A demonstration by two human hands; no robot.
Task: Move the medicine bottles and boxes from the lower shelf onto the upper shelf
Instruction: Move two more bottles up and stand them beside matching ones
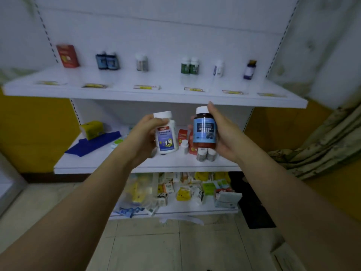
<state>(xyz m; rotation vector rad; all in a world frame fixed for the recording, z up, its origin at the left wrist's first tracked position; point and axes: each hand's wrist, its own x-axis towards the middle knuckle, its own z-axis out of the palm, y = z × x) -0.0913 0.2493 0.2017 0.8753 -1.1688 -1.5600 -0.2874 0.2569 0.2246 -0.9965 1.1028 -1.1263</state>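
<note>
Now both hands full: left hand (143,138) wrapped round white bottle (167,134), right hand (225,133) clasping brown bottle (204,128), both in front of lower shelf (117,163), just under upper shelf (156,96). Risk: caps clip shelf edge on lift, or knock green bottles (189,66) over

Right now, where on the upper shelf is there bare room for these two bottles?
The widest gap lies between the grey bottle and the green pair. A smaller one lies between the white bottle and the purple bottle. The upper shelf is also bare in front of the row, behind the price tags. Elsewhere the row is tighter.
</note>
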